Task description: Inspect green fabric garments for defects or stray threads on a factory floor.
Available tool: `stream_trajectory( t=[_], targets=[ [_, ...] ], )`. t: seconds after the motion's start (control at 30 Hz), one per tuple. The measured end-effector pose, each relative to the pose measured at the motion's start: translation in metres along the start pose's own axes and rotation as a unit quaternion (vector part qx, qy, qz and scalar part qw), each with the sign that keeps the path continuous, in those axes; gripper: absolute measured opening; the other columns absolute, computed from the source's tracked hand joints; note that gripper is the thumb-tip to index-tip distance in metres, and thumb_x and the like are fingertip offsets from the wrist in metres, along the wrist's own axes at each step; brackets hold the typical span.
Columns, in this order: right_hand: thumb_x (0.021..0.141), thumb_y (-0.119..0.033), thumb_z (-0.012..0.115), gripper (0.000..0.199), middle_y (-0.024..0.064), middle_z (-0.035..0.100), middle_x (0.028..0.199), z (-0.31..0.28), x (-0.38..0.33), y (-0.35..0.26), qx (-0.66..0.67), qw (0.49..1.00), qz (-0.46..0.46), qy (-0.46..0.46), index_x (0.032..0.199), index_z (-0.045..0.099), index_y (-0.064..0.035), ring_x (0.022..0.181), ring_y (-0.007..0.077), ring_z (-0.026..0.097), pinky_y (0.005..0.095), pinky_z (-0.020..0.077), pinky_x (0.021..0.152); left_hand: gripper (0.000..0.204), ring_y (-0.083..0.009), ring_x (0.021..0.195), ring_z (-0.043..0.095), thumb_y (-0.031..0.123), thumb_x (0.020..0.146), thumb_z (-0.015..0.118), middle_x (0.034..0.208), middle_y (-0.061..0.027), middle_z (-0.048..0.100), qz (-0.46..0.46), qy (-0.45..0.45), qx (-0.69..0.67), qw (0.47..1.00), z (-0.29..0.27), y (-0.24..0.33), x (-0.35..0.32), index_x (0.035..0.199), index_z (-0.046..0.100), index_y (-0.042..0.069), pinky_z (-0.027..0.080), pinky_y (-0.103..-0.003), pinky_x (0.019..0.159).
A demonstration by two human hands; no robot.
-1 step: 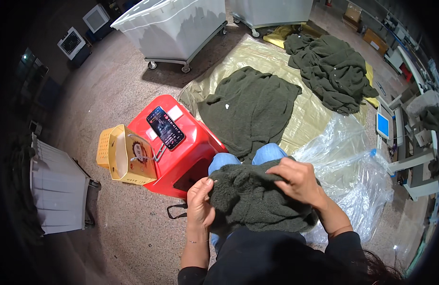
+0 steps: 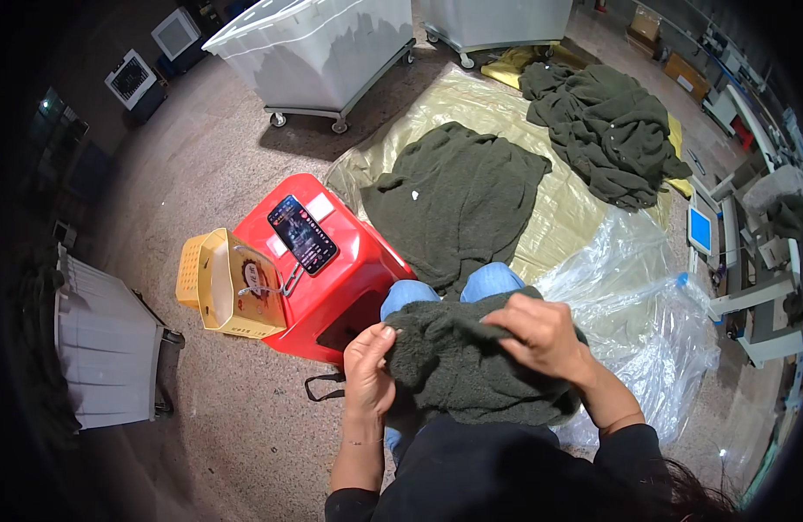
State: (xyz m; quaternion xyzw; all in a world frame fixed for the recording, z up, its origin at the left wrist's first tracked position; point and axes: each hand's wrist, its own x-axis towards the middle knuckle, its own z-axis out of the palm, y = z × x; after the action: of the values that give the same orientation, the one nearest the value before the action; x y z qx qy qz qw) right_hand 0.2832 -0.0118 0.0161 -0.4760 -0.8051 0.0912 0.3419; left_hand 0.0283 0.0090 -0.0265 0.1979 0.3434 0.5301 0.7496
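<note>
A dark green fleecy garment (image 2: pixel 471 374) lies bunched across my lap, over my blue-trousered knees. My left hand (image 2: pixel 368 365) pinches its left edge between thumb and fingers. On the upper right part of the cloth, my right hand (image 2: pixel 540 335) grips a raised fold with its fingertips. Parts of the fingers are hidden by the hand itself. Just beyond my knees, another dark green fleece piece (image 2: pixel 471 191) is spread on yellowish plastic sheeting (image 2: pixel 549 239), with a small white spot on it.
To the left, a red stool (image 2: pixel 332 300) carries a phone (image 2: pixel 303 235) and a yellow basket (image 2: pixel 236 296). More green fleece (image 2: pixel 606 130) is heaped at the far right. Wheeled grey bins (image 2: pixel 332 61) stand ahead; another bin (image 2: pixel 110 348) is at left. Clear plastic (image 2: pixel 645 348) lies right of my knees.
My right hand has shifted slightly left and down, drawing the fold of fleece with it. My left hand has moved a touch to the right, still pinching the edge.
</note>
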Motion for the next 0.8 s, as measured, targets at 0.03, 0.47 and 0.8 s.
stream_trajectory(
  t=[0.03,0.47,0.8],
  targets=[
    [0.064,-0.006,0.073,0.028,0.0046,0.058,0.072,0.003,0.002,-0.004,0.012,0.999,-0.047,0.025,0.091,0.066,-0.0088,0.060,0.0209,0.060,0.0319,0.0473,0.050,0.007,-0.0110,0.085,0.061,0.003,0.089,0.061,0.092,-0.0061,0.067,0.032,0.002,0.072,0.997,0.004,-0.004,0.001,0.090,0.065,-0.002,0.047,-0.025,0.081],
    [0.071,-0.008,0.069,0.024,0.0015,0.065,0.084,0.055,0.007,-0.018,-0.019,0.966,-0.210,0.150,0.095,0.070,-0.0058,0.053,0.0093,0.053,0.0238,0.0391,0.044,0.010,-0.0040,0.072,0.057,0.001,0.087,0.065,0.084,-0.0006,0.065,0.009,-0.033,0.107,0.994,0.010,-0.018,-0.003,0.095,0.066,-0.003,0.044,-0.019,0.068],
    [0.066,0.004,0.056,0.031,0.0103,0.064,0.088,0.037,0.027,-0.011,0.324,0.934,0.083,-0.127,0.096,0.065,-0.0008,0.078,0.0280,0.063,0.0351,0.0518,0.069,0.012,-0.0092,0.080,0.061,-0.003,0.080,0.072,0.087,-0.0048,0.067,0.128,-0.105,0.305,0.938,0.009,-0.007,-0.009,0.091,0.068,-0.001,0.048,-0.022,0.073]
  ],
)
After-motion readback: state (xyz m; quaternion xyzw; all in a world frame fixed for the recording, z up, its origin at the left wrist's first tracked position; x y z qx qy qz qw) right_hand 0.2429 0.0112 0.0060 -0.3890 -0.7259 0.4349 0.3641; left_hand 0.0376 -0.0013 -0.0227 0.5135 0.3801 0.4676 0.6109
